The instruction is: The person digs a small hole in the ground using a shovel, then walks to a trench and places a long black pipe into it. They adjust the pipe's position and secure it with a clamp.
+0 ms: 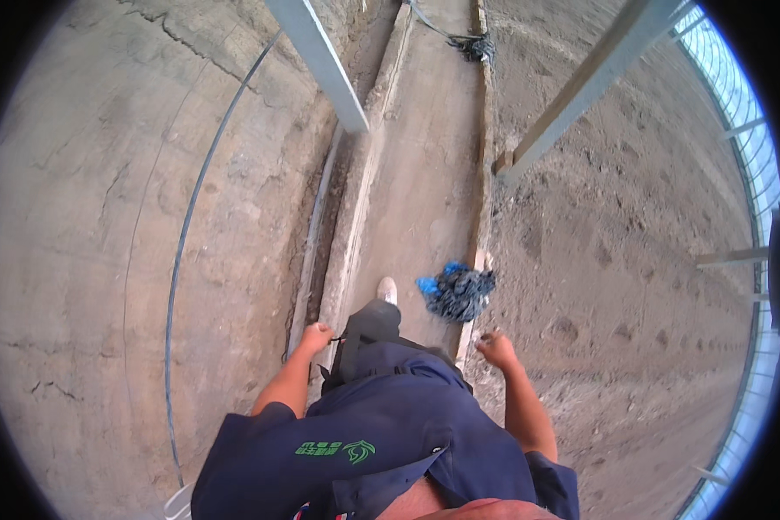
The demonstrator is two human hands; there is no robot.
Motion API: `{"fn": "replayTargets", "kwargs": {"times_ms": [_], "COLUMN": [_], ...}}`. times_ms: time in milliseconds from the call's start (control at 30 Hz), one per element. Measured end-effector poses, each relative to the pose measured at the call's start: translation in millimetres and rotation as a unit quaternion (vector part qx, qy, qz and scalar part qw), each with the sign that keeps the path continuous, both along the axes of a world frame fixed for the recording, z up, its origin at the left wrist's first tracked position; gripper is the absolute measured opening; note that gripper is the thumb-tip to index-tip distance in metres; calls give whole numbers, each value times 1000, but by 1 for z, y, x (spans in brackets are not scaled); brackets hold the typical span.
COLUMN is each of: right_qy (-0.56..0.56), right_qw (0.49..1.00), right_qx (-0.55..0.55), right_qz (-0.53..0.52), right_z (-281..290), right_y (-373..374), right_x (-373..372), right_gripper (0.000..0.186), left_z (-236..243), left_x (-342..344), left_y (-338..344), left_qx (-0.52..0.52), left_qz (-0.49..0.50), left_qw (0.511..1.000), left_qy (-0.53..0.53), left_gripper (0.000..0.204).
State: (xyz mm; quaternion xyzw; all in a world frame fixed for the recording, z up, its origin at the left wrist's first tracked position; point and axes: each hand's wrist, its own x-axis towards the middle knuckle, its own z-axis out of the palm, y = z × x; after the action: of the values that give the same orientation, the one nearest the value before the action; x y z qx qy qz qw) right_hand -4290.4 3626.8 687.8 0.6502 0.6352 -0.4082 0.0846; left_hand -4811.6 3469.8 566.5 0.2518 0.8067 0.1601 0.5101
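My left hand [318, 336] hangs beside my left hip, its fingers closed. A thin dark bit shows at its inner side, too small to name. On the other side, my right hand [495, 347] is held out from my hip with its fingers curled in; whether anything is inside them is hidden. Just ahead of the right hand, a crumpled heap of dark grey and blue plastic sheeting [459, 293] lies on the path against its right edging. Neither hand touches it. One light-coloured shoe [388, 290] shows ahead of my dark trousers [368, 334].
A narrow concrete path [425, 147] runs ahead between raised edgings. Pale posts rise at the left [325, 65] and right [572, 91]. A dark hose [185, 225] lies along the cracked ground at left. Farther up is another dark plastic bundle [475, 48]. Rough soil [615, 260] borders the right.
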Motion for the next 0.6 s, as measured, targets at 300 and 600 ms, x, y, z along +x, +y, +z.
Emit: {"fn": "replayTargets", "kwargs": {"times_ms": [300, 600], "right_qy": [13, 19], "right_qw": [990, 999], "right_qx": [-69, -17], "right_qz": [-119, 37], "right_z": [-18, -63], "right_y": [198, 506], "right_x": [2, -63], "right_gripper": [49, 45], "left_z": [46, 25], "left_x": [-33, -68], "left_y": [359, 452], "left_qx": [145, -14], "left_qz": [-35, -33], "left_qw": [989, 996], "left_qy": [-10, 86], "left_gripper": [30, 41]}}
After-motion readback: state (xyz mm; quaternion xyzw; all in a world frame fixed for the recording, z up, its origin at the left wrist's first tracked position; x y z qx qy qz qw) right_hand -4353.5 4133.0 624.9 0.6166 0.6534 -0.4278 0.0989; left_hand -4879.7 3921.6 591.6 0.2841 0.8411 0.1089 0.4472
